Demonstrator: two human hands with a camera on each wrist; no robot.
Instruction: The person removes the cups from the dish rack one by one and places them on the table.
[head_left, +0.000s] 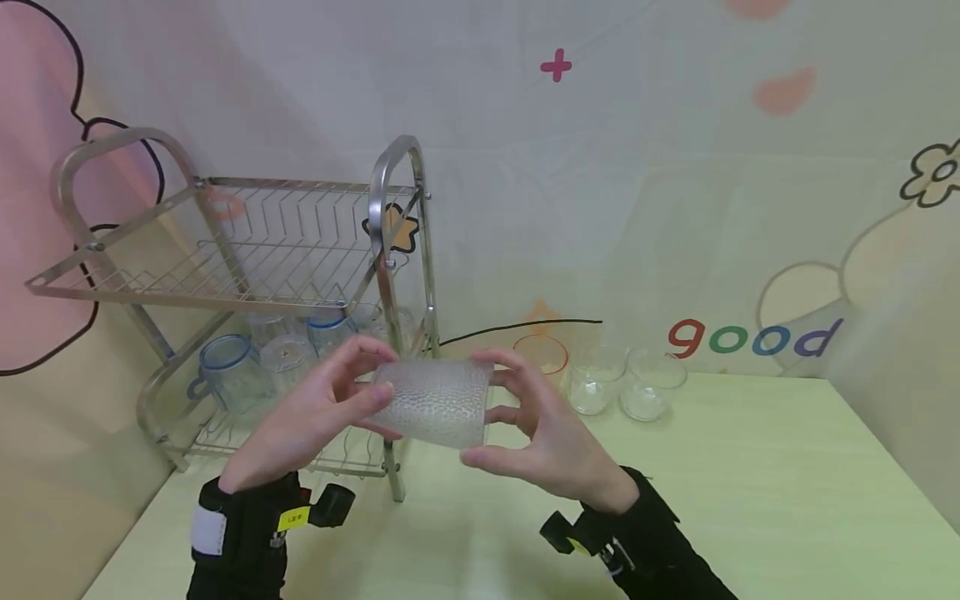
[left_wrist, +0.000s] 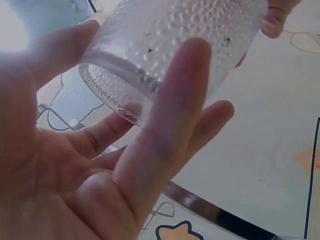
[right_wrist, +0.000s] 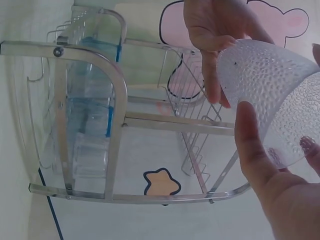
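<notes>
A clear tumbler (head_left: 435, 403) with a pebbled surface lies sideways in the air between both hands, above the table. My left hand (head_left: 330, 408) grips one end of it, thumb on the near side and fingers around the rest. On the other end, my right hand (head_left: 540, 429) holds it with the thumb below and the fingertips along the upper edge. Small dark specks show on the tumbler (left_wrist: 185, 65) in the left wrist view. In the right wrist view, an end of the tumbler (right_wrist: 265, 85) faces the right palm.
At left stands a two-tier metal dish rack (head_left: 225, 296); its lower shelf holds a blue-tinted mug (head_left: 234, 375) and several other glasses. Behind the right hand, two clear glasses (head_left: 651, 387) and an orange-rimmed glass (head_left: 551, 354) stand on the pale green table (head_left: 750, 467) by the wall.
</notes>
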